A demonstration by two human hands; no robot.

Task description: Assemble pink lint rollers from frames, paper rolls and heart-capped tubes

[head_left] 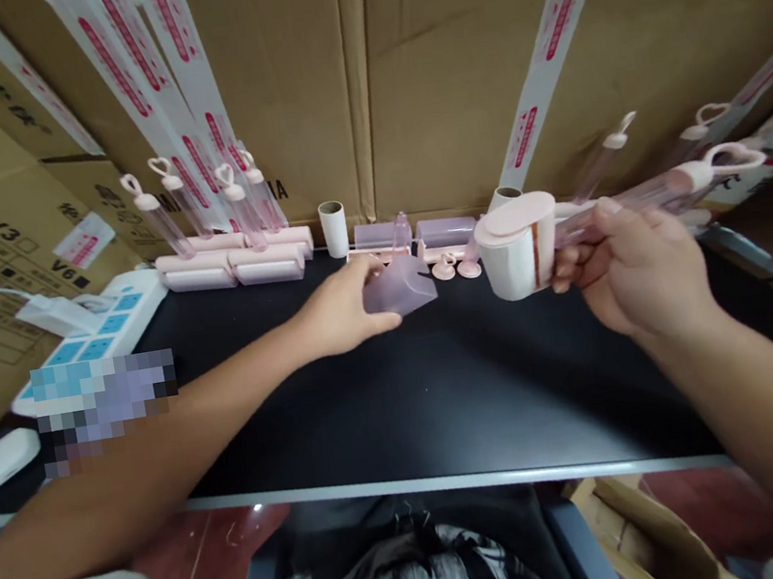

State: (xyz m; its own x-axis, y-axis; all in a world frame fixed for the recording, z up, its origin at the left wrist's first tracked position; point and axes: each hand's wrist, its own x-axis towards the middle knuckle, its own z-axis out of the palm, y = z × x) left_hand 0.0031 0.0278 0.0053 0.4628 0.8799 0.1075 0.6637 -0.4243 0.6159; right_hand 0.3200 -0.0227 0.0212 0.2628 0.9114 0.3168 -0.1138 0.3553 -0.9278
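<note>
My left hand point(342, 311) reaches over the black table point(411, 403) and is closed on a translucent pink cover point(401, 287), which rests on or just above the table top. My right hand point(628, 266) is closed round the clear pink handle of a lint roller point(518, 244). Its white paper roll with a pink end cap points left, and its heart-shaped handle end point(725, 159) points right. The roll hangs above the table, close beside the cover.
Finished pink rollers point(228, 266) with heart handles lie at the back left, by a cardboard tube point(334, 227). More pink covers point(443, 232) and small caps point(443, 268) sit behind. A white power strip point(105, 324) lies left. Cardboard boxes point(395, 63) wall the back.
</note>
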